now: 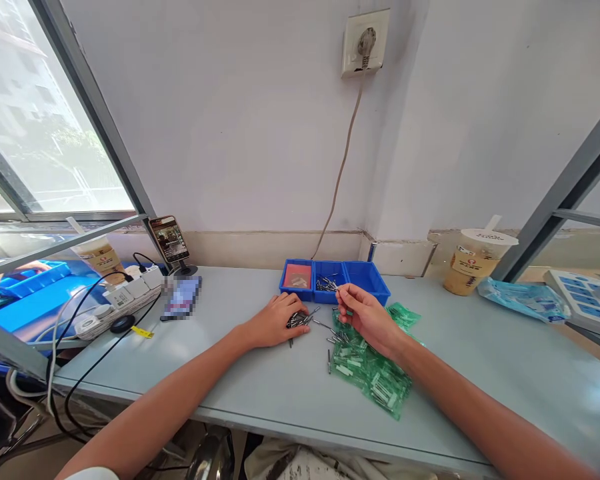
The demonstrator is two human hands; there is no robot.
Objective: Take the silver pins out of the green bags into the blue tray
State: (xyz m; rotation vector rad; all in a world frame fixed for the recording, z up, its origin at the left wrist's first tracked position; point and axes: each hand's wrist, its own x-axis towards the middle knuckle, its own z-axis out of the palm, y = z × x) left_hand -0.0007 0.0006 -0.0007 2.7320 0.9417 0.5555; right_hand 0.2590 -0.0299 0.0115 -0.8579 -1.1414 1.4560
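Observation:
My left hand (276,321) rests palm down on the grey table (260,387), fingers curled over a small heap of metal pins (299,320). My right hand (364,313) is raised slightly, pinching one thin metal pin between thumb and fingers just in front of the middle blue bin (330,279). More loose pins (333,337) lie between the hands. Under the right wrist is a pile of small green plastic bags (375,377).
Three joined blue bins (367,277) stand against the wall. A phone on a stand (170,240), a power strip with cables (125,297) and a drink cup (100,257) are at left; another drink cup (475,260) and a blue packet (525,299) at right.

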